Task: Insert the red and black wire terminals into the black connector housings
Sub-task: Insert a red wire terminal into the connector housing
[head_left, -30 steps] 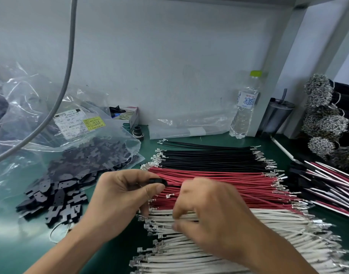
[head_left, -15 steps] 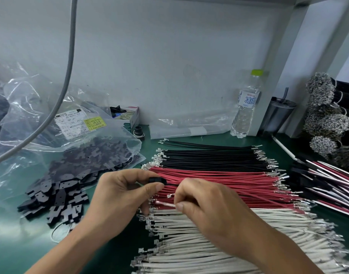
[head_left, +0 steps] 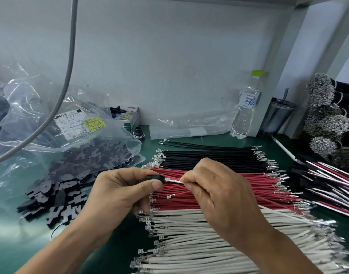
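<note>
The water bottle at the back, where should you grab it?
Probably round the middle of the water bottle, just below the label. It stands upright with its green cap on. Come from the front left: a wall post and a dark cup crowd its right side.

Smooth red-insulated wires (head_left: pixel 219 186) and black-insulated wires (head_left: pixel 209 157) end in shiny metal terminals. Crinkled glossy clear plastic bag (head_left: pixel 41 115) (paper label attached). Matt black plastic connector housings (head_left: pixel 57 196) lie on a smooth green mat (head_left: pixel 15 234).

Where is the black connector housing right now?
In the head view, the black connector housing sits centre frame, pinched in the left hand above the red wires, with the right hand bringing a terminal to it.
</note>
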Demonstrator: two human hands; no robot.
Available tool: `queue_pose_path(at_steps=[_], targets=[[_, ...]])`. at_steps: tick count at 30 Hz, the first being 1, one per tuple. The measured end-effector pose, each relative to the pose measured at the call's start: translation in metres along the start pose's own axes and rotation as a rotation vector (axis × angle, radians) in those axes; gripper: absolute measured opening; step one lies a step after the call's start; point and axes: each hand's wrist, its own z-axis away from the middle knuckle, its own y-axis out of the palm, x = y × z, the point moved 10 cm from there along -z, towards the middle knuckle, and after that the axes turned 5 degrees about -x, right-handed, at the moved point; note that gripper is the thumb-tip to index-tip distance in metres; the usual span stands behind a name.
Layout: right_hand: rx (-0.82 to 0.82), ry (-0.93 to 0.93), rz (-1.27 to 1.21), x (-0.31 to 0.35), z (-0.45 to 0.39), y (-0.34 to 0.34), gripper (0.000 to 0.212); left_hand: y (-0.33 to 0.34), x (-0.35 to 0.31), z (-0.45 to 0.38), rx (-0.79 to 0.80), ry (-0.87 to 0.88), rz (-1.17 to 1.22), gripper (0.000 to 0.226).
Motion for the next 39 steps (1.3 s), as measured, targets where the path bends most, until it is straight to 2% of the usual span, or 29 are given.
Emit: queue_pose_path(at_steps=[3,10,13,16,19,22,26,32,39], targets=[[-0.004,0.002,0.0,0.001,-0.001,-0.002,0.019,0.002,0.001,0.0,0.019,-0.01,0.021,0.029],[-0.008,0.039,-0.026,0.005,0.002,0.007,0.011,0.008,-0.005,0.004,0.085,0.026,-0.055,0.026],[0.021,-0.042,0.005,0.009,0.002,0.008,0.005,0.007,-0.008,0.004,0.11,0.038,-0.123,0.026],[0.051,-0.103,0.131,0.013,0.002,0.011,0.017,0.01,-0.008,0.006,0.146,0.037,-0.182,0.027],[0.012,-0.074,0.041,0.012,0.003,0.01,0.005,0.007,-0.008,0.006,0.142,0.046,-0.188,0.026],[-0.011,-0.011,-0.062,0.009,0.005,0.011,0.008,0.009,-0.01,0.007,0.157,0.053,-0.19,0.024],[0.016,-0.008,-0.002,0.015,0.007,0.019,0.005,0.016,-0.016,0.011,0.153,0.151,-0.288,0.015],[0.004,0.063,-0.04,-0.001,0.002,0.01,0.014,0.009,-0.017,0.006,0.11,0.136,-0.214,0.02],[0.003,-0.01,-0.022,0.011,0.005,0.014,0.012,0.012,-0.014,0.009,0.168,0.125,-0.218,0.026]])
